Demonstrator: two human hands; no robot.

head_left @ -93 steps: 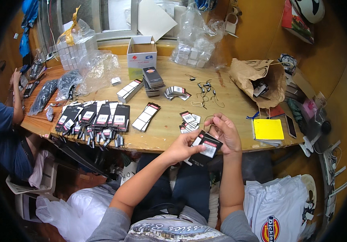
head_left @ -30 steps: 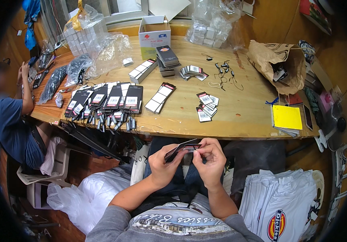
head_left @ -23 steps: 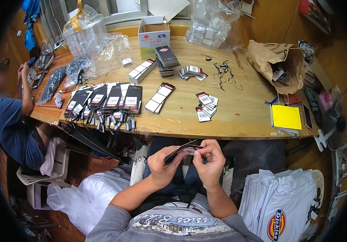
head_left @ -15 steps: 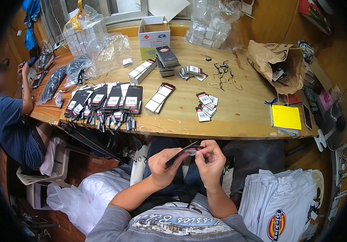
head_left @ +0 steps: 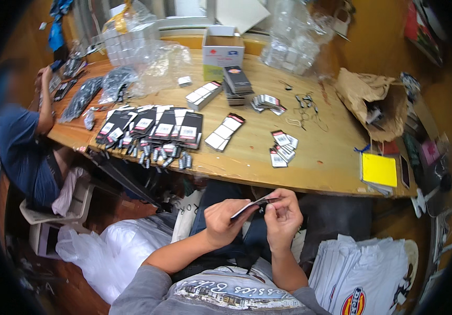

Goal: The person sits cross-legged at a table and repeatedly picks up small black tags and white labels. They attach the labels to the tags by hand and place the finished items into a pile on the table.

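Above my lap, my left hand (head_left: 223, 222) grips a dark cardboard hang tag (head_left: 246, 209), tilted so that mostly its edge shows. My right hand (head_left: 282, 219) is closed in a pinch at the tag's right end. A small dark bit, perhaps a string, shows by those fingertips, too small to make out. On the table beyond lie black hang tags with barcode labels (head_left: 165, 128), their dark strings and toggles hanging over the front edge. A strip of white-labelled tags (head_left: 225, 132) and a few small barcode tags (head_left: 282, 149) lie to their right.
At the back stand a carton (head_left: 223, 51) and a stack of black tags (head_left: 236, 86). Loose black strings (head_left: 306, 104), a brown paper bag (head_left: 368, 105) and a yellow pad (head_left: 379, 169) lie rightward. Folded white garments (head_left: 360, 273) sit low right. A person (head_left: 24, 147) sits at left.
The whole view has shifted, so the table sits lower and further right. The tag has tilted in my hands, and my right fingers have closed in nearer its end.
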